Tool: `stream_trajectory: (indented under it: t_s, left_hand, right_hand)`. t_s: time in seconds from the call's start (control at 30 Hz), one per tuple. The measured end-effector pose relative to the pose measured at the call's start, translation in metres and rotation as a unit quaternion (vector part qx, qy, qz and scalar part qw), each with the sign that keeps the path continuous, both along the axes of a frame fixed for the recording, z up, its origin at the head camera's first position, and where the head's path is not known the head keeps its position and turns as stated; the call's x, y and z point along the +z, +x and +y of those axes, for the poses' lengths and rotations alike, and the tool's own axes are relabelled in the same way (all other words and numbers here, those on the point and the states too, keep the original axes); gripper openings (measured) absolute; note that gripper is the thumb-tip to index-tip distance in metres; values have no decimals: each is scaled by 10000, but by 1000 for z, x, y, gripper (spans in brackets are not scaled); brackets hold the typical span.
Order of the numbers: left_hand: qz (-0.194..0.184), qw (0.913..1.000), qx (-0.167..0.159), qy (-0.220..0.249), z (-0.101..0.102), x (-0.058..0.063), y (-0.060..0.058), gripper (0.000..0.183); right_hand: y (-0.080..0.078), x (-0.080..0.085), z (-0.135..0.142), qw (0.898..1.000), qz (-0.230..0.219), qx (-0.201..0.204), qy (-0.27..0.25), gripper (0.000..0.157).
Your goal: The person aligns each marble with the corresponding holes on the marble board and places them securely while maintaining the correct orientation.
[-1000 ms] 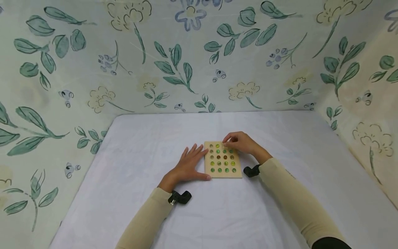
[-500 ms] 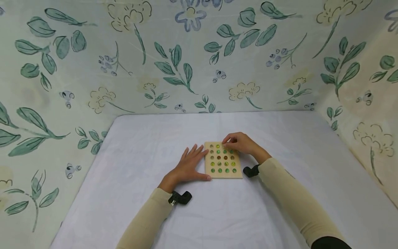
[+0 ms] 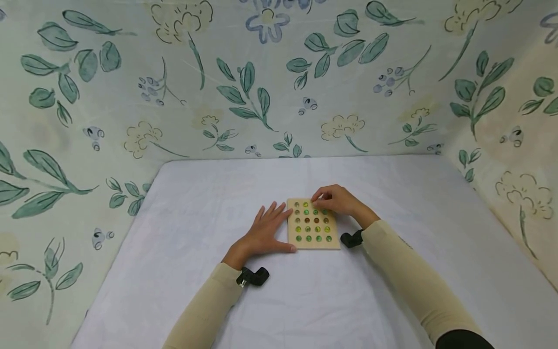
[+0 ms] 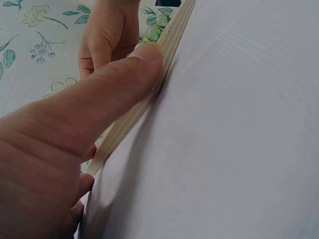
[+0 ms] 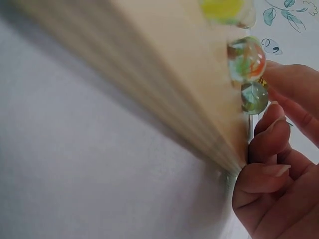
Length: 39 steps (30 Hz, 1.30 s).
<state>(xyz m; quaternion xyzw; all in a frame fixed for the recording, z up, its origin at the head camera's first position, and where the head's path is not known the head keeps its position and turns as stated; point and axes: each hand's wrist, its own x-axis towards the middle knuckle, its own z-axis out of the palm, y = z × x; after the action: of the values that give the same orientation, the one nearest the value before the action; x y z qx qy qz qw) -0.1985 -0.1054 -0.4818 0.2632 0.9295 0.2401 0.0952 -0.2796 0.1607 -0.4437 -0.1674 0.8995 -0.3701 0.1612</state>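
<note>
A light wooden board [image 3: 302,247] lies on the white cloth, with rows of glass marbles [image 3: 308,229] set in it, mostly green and yellow, a few reddish brown. Flat and spread, my left hand [image 3: 265,234] lies along the board's left side. Its thumb [image 4: 149,52] touches the near left corner, and the fingertips meet the left edge. My right hand [image 3: 337,199] reaches over the far right corner, its fingers curled and pinching a marble at the far row; the fingertips mostly hide it. In the right wrist view, a green-grey marble [image 5: 254,97] sits close to these fingers.
White cloth [image 3: 209,203] covers the table around the board. Behind and to both sides hangs a leaf-and-flower patterned fabric [image 3: 261,72]. Black wrist cameras, one on the left wrist [image 3: 255,277] and one on the right [image 3: 352,239], stick out near the board.
</note>
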Motion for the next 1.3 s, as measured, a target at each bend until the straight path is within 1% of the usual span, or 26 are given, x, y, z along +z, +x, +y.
stream_trajectory:
  t_s: [0.37,0.47,0.63,0.7,0.8,0.9,1.1,1.3]
  left_hand:
    - [-6,10000,-1,-25,0,1,0,108]
    - [-20,10000,1,-41,1,3,0,107]
    - [-13,10000,26,-56,1,3,0,107]
    - [-15,10000,38,-61,0,3,0,108]
    - [-36,10000,36,-60,1,3,0,108]
    - [-33,10000,28,-59,0,4,0,108]
    - [63,10000,10,0,0,2,1,107]
    - [16,10000,3,-15,0,3,1,108]
  right_hand:
    - [1,2,0,9997,-92,-146,148,20]
    - [1,5,3,9991,-6,-334,250,20]
    - [0,8,11,9967,277,-693,311,22]
    - [0,8,16,9960,297,-778,320,23]
    - [-1,7,22,9955,213,-859,332,26]
    - [-2,8,26,9956,184,-866,295,27]
    - [-4,9,34,9955,314,-881,161,26]
    - [-6,5,40,9954,194,-936,55,26]
